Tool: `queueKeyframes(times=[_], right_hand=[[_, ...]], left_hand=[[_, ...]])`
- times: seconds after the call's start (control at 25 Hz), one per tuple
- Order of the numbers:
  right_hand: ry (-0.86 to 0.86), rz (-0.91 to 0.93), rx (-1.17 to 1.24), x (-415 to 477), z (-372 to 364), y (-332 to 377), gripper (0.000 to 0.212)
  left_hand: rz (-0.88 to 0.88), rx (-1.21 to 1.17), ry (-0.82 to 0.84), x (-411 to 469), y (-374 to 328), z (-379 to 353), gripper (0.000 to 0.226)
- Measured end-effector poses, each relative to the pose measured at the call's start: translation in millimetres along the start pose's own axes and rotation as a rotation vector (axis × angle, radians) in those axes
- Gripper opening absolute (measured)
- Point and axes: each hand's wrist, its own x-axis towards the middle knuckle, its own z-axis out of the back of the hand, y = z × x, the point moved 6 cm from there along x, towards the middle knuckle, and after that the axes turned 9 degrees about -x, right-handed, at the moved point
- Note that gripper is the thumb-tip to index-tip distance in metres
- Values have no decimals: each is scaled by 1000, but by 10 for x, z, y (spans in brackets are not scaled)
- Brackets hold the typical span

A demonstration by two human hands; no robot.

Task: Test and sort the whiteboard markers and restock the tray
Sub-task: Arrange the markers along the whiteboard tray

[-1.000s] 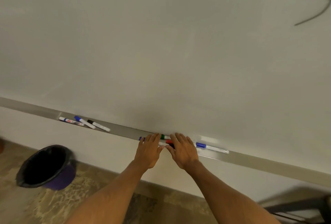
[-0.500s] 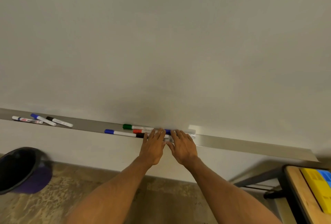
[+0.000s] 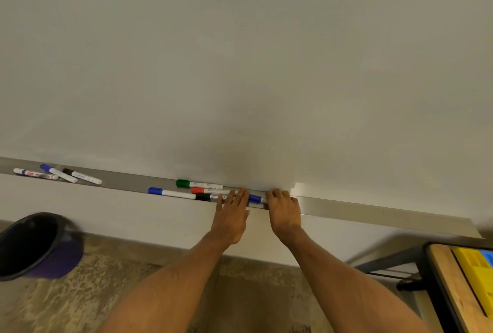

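Eight slim, cylindrical markers [image 3: 198, 184] lay in the long grey metal tray [image 3: 373, 211] under the whiteboard [image 3: 240, 66]. Five were clustered by the hands: one green-capped, one red, one black and two blue. Three lay well apart to the left. The left hand [image 3: 230, 215] rested straight, released fingers on the cluster. The right hand [image 3: 284, 210] curled its fingers over the tray; whether they grasped anything I cannot tell. One round black bin [image 3: 34, 244] stood on the mottled floor [image 3: 106, 292].

Marker cluster [image 3: 173, 193] in tray [image 3: 373, 212] under and left of left hand [image 3: 230, 219], three markers [image 3: 60, 173] far left, bin [image 3: 32, 247] below those, table [image 3: 448, 279] beyond right hand [image 3: 284, 210].
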Motion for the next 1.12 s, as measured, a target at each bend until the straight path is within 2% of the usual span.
queueKeyframes(times=[0.2, 0.32, 0.48, 0.6, 0.68, 0.76, 0.92, 1.12], right_hand=[[-41, -10, 42, 59, 37, -101, 35], [-117, 64, 93, 28, 123, -100, 31], [-265, 199, 180, -64, 324, -71, 16], [-345, 273, 208, -106, 502, -73, 22], [-350, 346, 176, -106, 618, -51, 30], [-299, 372, 145, -100, 766, -30, 29], [-237, 406, 125, -141, 960, 19, 28], [-309, 473, 87, -257, 1137, 109, 26]], left_hand=[[-29, -3, -43, 38, -58, 26, 59], [-67, -30, -161, 71, -109, 157, 56], [-125, -65, -272, 69, -193, 343, 35], [-209, -50, -309, 38, -266, 471, 28], [-304, -89, -325, -11, -385, 597, 26], [-357, -83, -344, -55, -477, 733, 28], [-330, -2, -400, -151, -476, 950, 25], [-355, 92, -427, -315, -480, 1142, 24]])
